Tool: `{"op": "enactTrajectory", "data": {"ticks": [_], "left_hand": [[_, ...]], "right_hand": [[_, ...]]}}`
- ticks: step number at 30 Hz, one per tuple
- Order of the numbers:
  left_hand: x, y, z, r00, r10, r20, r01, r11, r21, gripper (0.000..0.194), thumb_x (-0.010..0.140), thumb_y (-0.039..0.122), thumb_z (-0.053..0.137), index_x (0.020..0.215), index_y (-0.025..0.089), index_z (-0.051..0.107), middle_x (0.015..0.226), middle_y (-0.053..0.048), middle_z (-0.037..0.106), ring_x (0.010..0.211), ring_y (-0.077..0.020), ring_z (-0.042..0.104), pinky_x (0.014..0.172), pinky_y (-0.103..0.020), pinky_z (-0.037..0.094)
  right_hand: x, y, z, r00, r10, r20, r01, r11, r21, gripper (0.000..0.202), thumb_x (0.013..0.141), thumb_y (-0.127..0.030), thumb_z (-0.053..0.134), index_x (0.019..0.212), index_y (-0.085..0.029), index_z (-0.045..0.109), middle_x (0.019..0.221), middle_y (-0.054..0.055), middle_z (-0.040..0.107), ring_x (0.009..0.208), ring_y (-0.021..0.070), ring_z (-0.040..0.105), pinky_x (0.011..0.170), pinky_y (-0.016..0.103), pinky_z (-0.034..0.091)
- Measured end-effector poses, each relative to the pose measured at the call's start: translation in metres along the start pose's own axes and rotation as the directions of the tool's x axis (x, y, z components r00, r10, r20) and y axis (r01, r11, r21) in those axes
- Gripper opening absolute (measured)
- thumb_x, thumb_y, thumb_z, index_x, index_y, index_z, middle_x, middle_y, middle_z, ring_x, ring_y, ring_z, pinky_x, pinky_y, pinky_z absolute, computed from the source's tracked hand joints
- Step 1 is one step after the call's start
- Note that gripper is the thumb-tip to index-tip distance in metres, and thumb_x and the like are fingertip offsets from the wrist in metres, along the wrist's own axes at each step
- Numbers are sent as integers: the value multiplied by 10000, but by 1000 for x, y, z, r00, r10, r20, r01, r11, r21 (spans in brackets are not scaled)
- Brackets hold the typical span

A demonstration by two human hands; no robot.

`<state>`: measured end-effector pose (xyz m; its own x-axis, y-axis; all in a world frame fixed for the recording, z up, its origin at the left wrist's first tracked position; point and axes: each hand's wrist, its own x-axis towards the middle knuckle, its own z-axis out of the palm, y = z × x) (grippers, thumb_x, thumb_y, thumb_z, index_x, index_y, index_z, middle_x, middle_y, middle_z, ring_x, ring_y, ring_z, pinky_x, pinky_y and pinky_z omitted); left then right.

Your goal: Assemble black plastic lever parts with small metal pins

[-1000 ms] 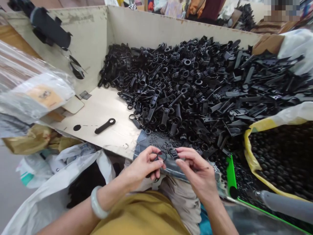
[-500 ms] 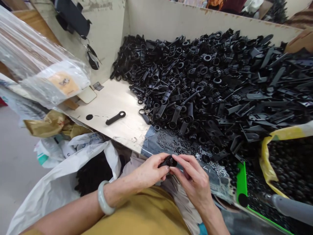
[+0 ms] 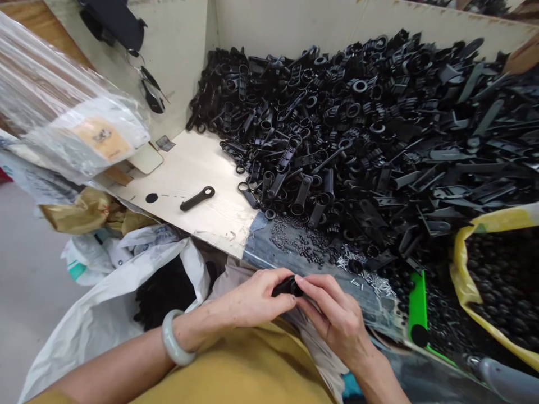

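Observation:
Low in front of my body, both hands meet at a small black plastic part (image 3: 286,287); its exact kind is mostly covered by fingers. My left hand (image 3: 256,294), with a pale bangle on the wrist, grips it between thumb and fingers. The fingertips of my right hand (image 3: 334,308) pinch its right end. On the pale board (image 3: 181,168) ahead lies one black handle-shaped piece with a ring end (image 3: 197,198). Tiny black pieces (image 3: 301,241) and silver pins (image 3: 374,282) lie on the dark strip just beyond my hands.
A big heap of black plastic parts (image 3: 337,129) fills the board's back and right. At right are a yellow-rimmed bag (image 3: 461,280), a green strip (image 3: 416,306) and a grey tool (image 3: 509,379). A white sack (image 3: 84,331) with black pieces stands at lower left.
The view has shifted slightly. My hands stay together on the black part, which has turned a little between my fingers.

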<state>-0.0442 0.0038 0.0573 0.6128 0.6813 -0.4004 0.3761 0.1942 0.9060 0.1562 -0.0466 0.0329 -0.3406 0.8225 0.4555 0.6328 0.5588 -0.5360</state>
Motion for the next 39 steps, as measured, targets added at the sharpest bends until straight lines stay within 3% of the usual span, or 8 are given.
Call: {"op": "enactTrajectory", "data": {"ticks": [7,14,20,25,28,31,33,39], "left_hand": [[-6,-5,3,997,44,70,-49,997,65,215,971,356,519,945,188,651,878,-12,654,800,-164,563,729,-273,425],[-19,-7,9,961,-119,251,204,917,-344,373,969,545,516,1050,181,529,745,53,496,569,-79,409,536,-219,325],[-25,-10,12,924,-201,325,296,915,-275,437,943,569,549,1128,173,545,762,52,511,523,-54,403,494,-200,300],[-28,-6,11,967,-120,223,167,965,-204,446,989,542,488,1226,172,569,772,35,542,533,-72,392,506,-218,324],[-29,-5,8,998,62,6,-61,998,-23,327,1034,439,457,1203,208,614,972,-28,654,770,-131,570,704,-248,470],[-26,-14,8,959,262,-103,-247,959,141,266,1049,333,445,1229,230,612,1136,-53,688,1025,-177,641,931,-284,503],[-20,-21,10,922,368,-121,-334,913,233,299,1046,255,425,1303,240,577,1199,-61,686,1092,-180,656,988,-294,507],[-8,-22,12,914,373,-159,-254,832,493,411,988,176,443,1377,256,547,1201,-87,662,1127,-237,634,1022,-425,510]], "right_hand": [[-6,2,-7,987,-103,124,101,995,28,308,1014,-177,579,1321,-184,603,1024,90,697,862,163,719,659,229,590],[-19,-13,3,950,255,180,-305,882,359,243,975,-281,660,1217,-284,631,1048,36,564,598,84,525,512,218,485],[-12,-15,-4,844,253,473,-492,716,495,146,957,-245,679,1094,-281,640,1089,19,557,738,103,517,638,232,460],[-5,-12,-11,833,260,487,-534,604,591,386,846,-334,817,1201,-330,667,1136,4,537,720,88,466,610,223,407],[-2,-21,2,828,462,317,-542,516,664,531,847,-391,800,1342,-356,611,1116,1,559,651,76,436,569,222,392],[3,-33,25,734,666,136,-552,468,690,271,926,-415,689,1144,-254,700,907,-3,631,652,103,492,606,237,434],[6,-36,38,688,715,125,-547,398,736,275,937,-472,660,1014,-215,720,863,22,683,739,141,585,684,259,492],[-2,-19,35,634,745,206,-575,277,770,443,853,-490,764,1205,-224,723,923,43,727,849,182,654,747,286,538]]}}
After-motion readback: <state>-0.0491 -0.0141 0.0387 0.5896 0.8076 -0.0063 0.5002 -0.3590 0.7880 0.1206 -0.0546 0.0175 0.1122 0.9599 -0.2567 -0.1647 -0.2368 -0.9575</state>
